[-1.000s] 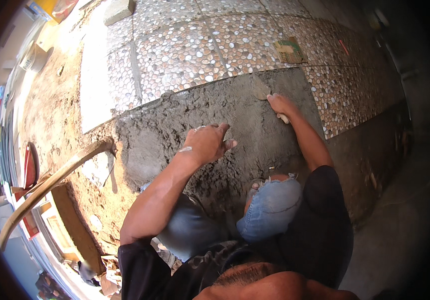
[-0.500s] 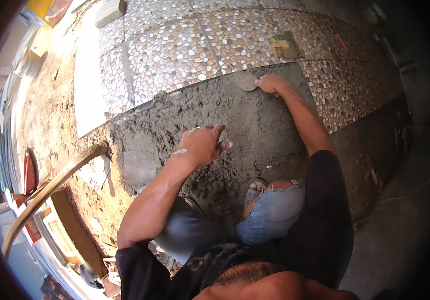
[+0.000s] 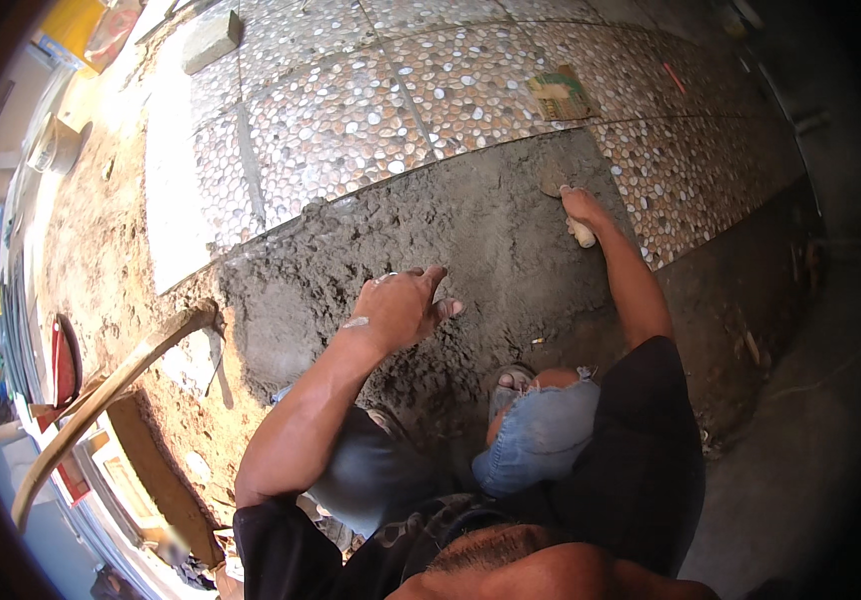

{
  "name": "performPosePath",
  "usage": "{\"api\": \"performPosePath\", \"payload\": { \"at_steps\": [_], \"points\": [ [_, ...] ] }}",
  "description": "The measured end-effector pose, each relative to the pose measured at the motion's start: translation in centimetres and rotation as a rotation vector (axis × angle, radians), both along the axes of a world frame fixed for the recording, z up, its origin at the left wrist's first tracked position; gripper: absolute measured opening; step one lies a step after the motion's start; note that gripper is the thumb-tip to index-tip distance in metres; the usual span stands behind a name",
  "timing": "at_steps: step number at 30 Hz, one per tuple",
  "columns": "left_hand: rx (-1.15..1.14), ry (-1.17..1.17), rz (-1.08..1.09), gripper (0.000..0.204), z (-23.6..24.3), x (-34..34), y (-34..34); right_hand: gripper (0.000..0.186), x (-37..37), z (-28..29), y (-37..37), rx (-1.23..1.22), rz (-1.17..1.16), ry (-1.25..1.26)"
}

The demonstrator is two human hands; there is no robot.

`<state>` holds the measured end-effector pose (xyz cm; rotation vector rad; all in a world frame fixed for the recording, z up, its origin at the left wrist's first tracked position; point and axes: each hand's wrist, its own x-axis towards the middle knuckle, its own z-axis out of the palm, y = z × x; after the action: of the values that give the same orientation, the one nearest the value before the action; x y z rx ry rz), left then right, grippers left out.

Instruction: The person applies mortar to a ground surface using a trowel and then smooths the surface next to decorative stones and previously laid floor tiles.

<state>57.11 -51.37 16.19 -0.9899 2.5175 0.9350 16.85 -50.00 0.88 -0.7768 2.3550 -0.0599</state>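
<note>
Wet grey mortar lies in a bed in front of me, smoother on the right and lumpy on the left. My right hand is closed around a trowel at the right end of the bed. Its pale handle end shows below my fist, while the blade looks narrow and blends into the mortar. Over the middle of the bed hangs my left hand, with thumb and fingers apart and nothing in it. Whether it touches the mortar I cannot tell.
Pebble-patterned tiles border the mortar at the far side and right. A flattened cardboard piece and a grey block lie on them. To the left are a long curved wooden handle, a bucket and bare soil.
My right hand has moved right and nearer to me with the trowel, whose blade now shows narrower. My left hand has stayed nearly in place.
</note>
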Motion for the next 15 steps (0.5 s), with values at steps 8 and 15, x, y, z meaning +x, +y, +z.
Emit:
{"api": "performPosePath", "payload": {
  "at_steps": [8,15],
  "points": [
    [-0.002,0.023,-0.012,0.062,-0.5,-0.2,0.4,0.056,8.2,4.8,-2.7,0.010,0.672,0.106],
    [-0.010,0.016,0.009,0.063,-1.5,0.2,0.4,0.055,2.6,5.5,-5.9,0.121,0.675,0.239]
  ]
}}
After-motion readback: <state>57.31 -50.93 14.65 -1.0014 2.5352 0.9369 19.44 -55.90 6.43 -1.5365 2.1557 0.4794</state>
